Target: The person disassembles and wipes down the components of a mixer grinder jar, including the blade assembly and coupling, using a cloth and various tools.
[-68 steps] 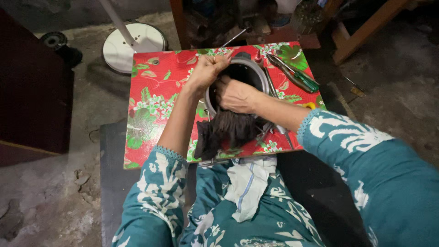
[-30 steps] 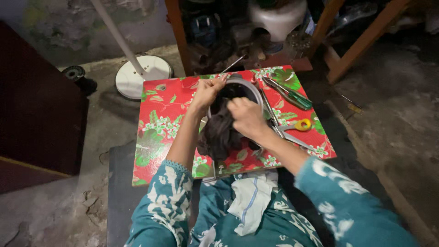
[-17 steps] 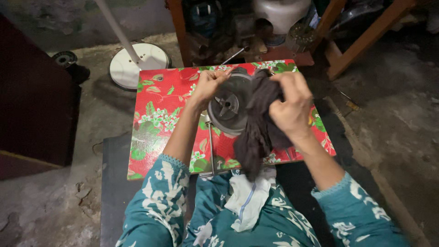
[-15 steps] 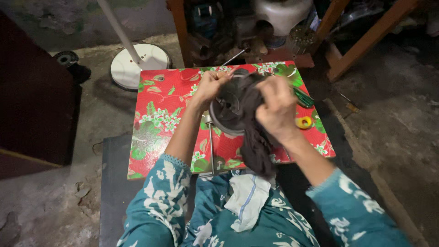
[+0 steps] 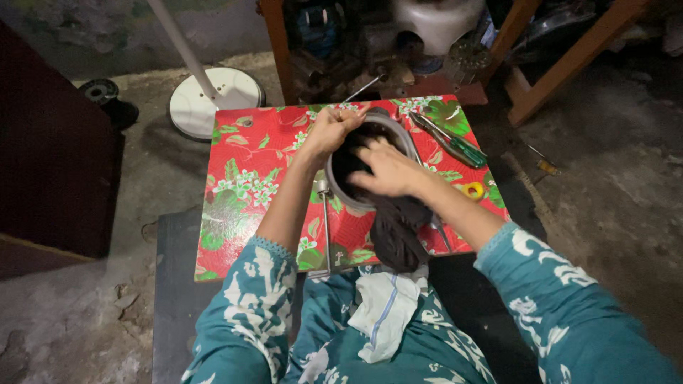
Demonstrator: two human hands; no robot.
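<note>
A round grey metal housing [image 5: 339, 190] rests on a low table with a red flowered cover [image 5: 249, 178]. My left hand [image 5: 329, 130] grips its far rim. My right hand [image 5: 388, 171] presses a dark cloth [image 5: 395, 231] into the housing's opening, its fingers spread flat and blurred by motion. The cloth's loose end hangs over the table's near edge. A white cloth [image 5: 380, 313] lies on my lap.
A green-handled screwdriver [image 5: 455, 142] and a yellow ring-shaped piece [image 5: 472, 190] lie at the table's right. A thin metal rod [image 5: 326, 220] lies by the housing. A white round fan base with its pole [image 5: 213, 103] stands behind, wooden frames [image 5: 569, 57] at right, a dark cabinet [image 5: 50, 149] at left.
My right hand lifted the dark cloth off the housing to the right, then brought it back down into the opening. The left hand stayed on the rim.
</note>
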